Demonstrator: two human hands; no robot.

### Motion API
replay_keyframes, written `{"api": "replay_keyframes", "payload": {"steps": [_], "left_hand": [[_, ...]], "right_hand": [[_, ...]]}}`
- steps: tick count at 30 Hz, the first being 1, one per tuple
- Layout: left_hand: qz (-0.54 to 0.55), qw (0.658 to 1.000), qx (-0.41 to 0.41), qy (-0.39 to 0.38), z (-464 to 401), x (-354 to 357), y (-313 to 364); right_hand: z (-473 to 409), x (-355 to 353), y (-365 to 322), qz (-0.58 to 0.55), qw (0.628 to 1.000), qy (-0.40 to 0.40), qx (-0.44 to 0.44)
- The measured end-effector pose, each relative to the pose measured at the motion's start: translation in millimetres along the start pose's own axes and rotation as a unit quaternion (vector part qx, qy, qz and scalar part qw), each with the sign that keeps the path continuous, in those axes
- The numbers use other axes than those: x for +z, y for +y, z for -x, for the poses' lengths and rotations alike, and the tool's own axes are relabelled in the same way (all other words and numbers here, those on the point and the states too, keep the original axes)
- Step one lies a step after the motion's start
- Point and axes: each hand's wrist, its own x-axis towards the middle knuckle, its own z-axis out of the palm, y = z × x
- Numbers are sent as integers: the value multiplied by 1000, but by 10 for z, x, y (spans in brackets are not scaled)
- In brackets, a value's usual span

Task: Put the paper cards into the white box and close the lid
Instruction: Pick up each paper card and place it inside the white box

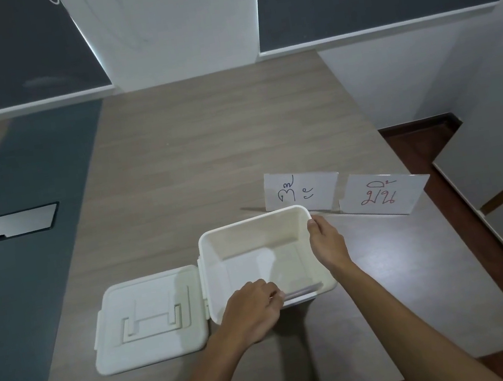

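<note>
While right hand [328,244] grips the plastic box [263,254] rim, left hand [252,311] pinches cards [298,292].

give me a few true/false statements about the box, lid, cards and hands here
1. The lid of the white box lies open on the table, to the left of the box. True.
2. Both paper cards outside the box lie flat on the table. False: the card with blue writing and the card with red writing stand upright beyond the box.
3. The right hand grips the box's right rim. True.
4. The left hand rests on the lid. False: it is at the box's near rim, holding what looks like a card at the opening.
5. The box is full of cards. False: much of its floor is bare.
</note>
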Motion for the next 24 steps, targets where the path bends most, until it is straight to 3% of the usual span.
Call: {"api": "replay_keyframes", "payload": {"steps": [6,10,13,16,19,24], "left_hand": [[26,996,9,80,-84,-186,-17],[45,969,26,243,-205,-328,-162],[36,938,-13,344,-273,-413,-324],[73,936,-125,320,-319,-420,-502],[148,930,-195,274,-331,-372,-568],[263,904,-210,262,-259,-302,-621]], "right_hand": [[-51,-23,-66,23,1000,-6,10],[-108,-59,-186,58,998,27,-7],[-261,-60,-292,101,989,73,-83],[-493,-52,-402,186,961,113,-173],[-790,-44,-460,285,925,98,-231],[-1171,-89,-503,445,879,7,-168]]}}
